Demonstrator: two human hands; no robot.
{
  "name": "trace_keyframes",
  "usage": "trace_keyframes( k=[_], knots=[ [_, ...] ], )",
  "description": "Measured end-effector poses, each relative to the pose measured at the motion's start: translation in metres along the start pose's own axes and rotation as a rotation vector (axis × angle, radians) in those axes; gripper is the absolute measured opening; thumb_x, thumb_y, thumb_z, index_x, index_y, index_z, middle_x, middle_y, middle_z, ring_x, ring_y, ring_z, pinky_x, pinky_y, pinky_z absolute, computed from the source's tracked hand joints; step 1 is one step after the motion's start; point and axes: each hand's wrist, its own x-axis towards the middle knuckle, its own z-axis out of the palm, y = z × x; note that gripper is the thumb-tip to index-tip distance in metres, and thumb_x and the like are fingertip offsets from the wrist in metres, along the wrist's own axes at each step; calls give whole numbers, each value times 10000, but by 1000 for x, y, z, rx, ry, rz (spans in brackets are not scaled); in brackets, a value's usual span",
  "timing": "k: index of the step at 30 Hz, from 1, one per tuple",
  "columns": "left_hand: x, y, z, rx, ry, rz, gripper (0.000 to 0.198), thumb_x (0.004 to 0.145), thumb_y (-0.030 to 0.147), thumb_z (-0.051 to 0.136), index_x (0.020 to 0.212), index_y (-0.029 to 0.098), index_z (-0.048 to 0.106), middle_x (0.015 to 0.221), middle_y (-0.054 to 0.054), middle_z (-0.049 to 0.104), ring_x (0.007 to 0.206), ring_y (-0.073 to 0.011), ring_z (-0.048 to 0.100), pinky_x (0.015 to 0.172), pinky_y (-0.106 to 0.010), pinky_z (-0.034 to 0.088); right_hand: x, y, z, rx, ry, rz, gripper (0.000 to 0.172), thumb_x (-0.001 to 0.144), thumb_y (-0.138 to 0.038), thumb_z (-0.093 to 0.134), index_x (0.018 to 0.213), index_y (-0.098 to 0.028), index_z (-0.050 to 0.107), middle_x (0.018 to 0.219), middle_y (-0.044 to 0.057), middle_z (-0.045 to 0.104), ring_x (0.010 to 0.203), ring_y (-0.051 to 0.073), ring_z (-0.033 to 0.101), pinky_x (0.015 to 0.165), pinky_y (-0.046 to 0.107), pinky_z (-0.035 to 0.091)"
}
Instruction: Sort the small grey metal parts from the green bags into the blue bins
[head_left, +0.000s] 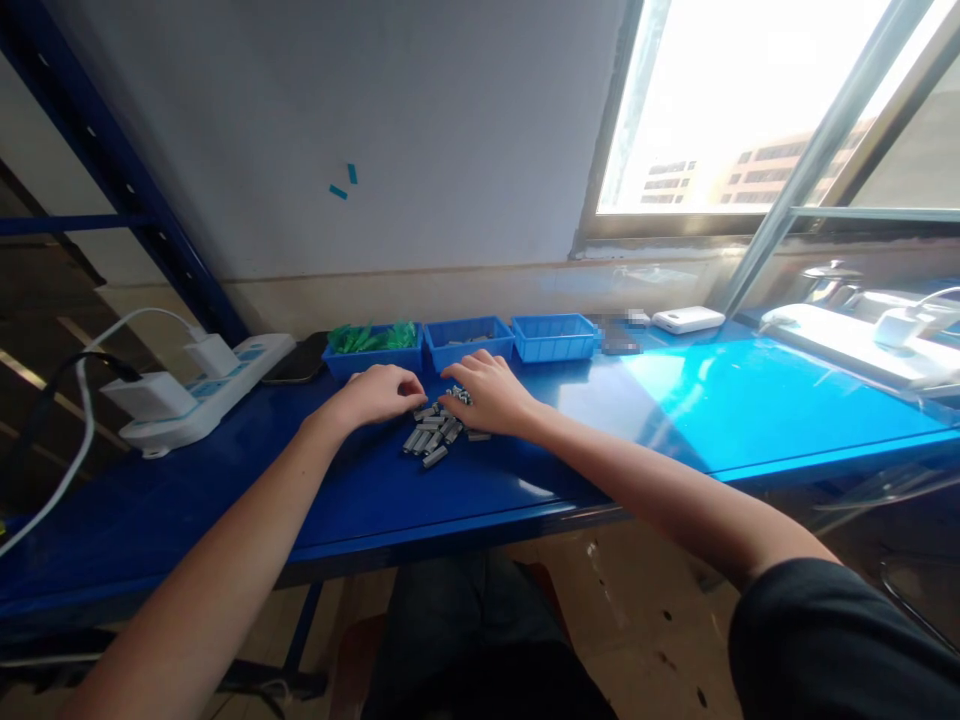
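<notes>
- Left hand (379, 392): fingers curled at the pile's left edge; grasp cannot be determined.
- Right hand (491, 392): palm down, fingers bent over the pile's right side; grip hidden.
- Grey pieces (433, 440): heaped between hands on blue table (360, 505); nearest piece's long axis runs near-left to far-right.
- Blue bins (555, 347): row beyond.
</notes>
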Motion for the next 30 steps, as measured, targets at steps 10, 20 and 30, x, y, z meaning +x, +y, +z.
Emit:
trace_keyframes(
  k=[10, 20, 30],
  knots=[
    [0, 9, 3, -297, 212, 47, 325, 766, 486, 555, 783, 186, 680, 807, -52, 719, 773, -221, 644, 708, -299, 462, 3, 8, -12, 93, 127, -5, 344, 882, -419, 570, 1116, -173, 623, 985, 79, 671, 968, 231, 536, 836, 347, 380],
    [-4, 32, 5, -913, 163, 98, 530, 699, 565, 691, 1018, 187, 500, 805, -45, 712, 813, -218, 682, 772, -337, 513, 3, 6, -15, 115, 256, -109, 158, 893, -325, 549, 935, -203, 639, 851, 44, 643, 830, 188, 546, 768, 308, 408],
    [-12, -20, -20, -176, -182, 181, 318, 709, 422, 643, 999, 317, 718, 1122, -18, 679, 1050, -248, 610, 905, -312, 457, -6, 107, -66, -203, 444, 451, 259, 855, -380, 540, 994, -194, 654, 915, 93, 642, 946, 278, 554, 829, 427, 430]
  ],
)
